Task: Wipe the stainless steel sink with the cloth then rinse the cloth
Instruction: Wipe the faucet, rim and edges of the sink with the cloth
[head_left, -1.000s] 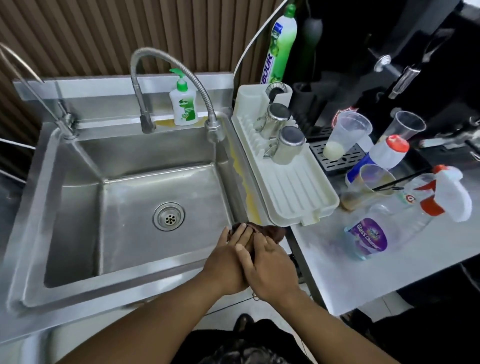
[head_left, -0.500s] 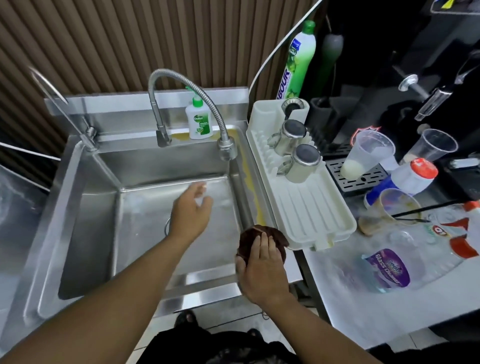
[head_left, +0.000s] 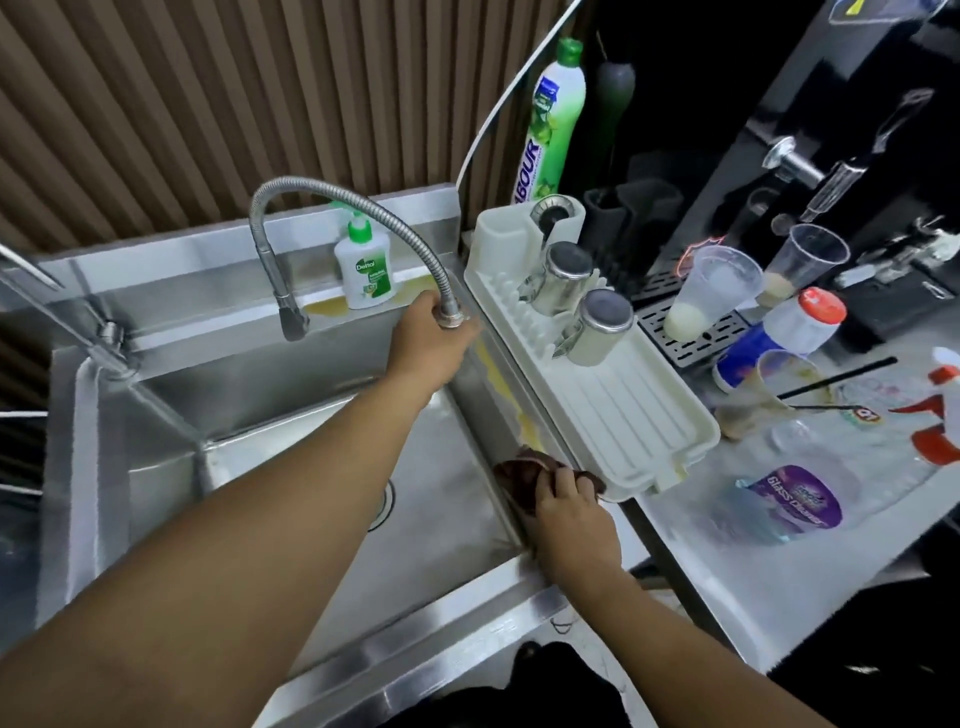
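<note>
The stainless steel sink (head_left: 291, 384) fills the left half of the view, its drain partly hidden under my left forearm. A dark brown cloth (head_left: 519, 475) lies bunched on the sink's right rim, and my right hand (head_left: 571, 519) presses down on it with fingers curled over it. My left hand (head_left: 428, 345) is stretched to the back right corner and grips the base of the flexible metal tap (head_left: 322, 189), whose spout hangs over the basin's back wall. No water is running.
A Dettol soap bottle (head_left: 363, 270) stands on the back ledge. A white drying rack (head_left: 613, 395) with two steel cups borders the sink's right rim. Plastic cups, a glass cleaner bottle (head_left: 784, 501) and a red-and-white spray bottle crowd the counter to the right.
My left hand left the cloth, crossed over the basin and took hold of the tap's base. My right hand stayed on the cloth at the right rim. The view shifted left.
</note>
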